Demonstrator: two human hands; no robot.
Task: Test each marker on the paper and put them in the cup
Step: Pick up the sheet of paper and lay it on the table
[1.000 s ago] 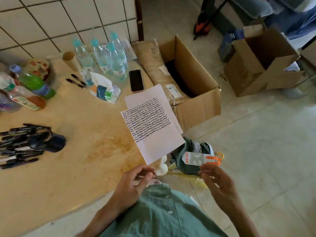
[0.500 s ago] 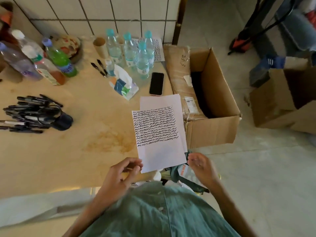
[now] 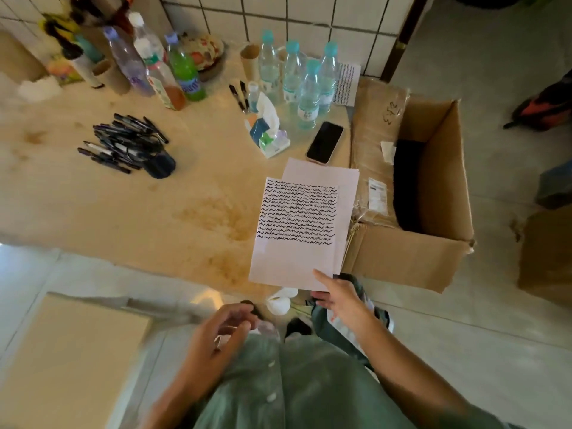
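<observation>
Nearest, the left hand hovers off the tan bench edge, fingers loosely curled, holding nothing I can make out. The right hand, its grip spread, touches the near edge of the white paper sheet covered in black squiggles. Left of that sheet and farther back, black markers lie piled beside the tipped dark cup.
</observation>
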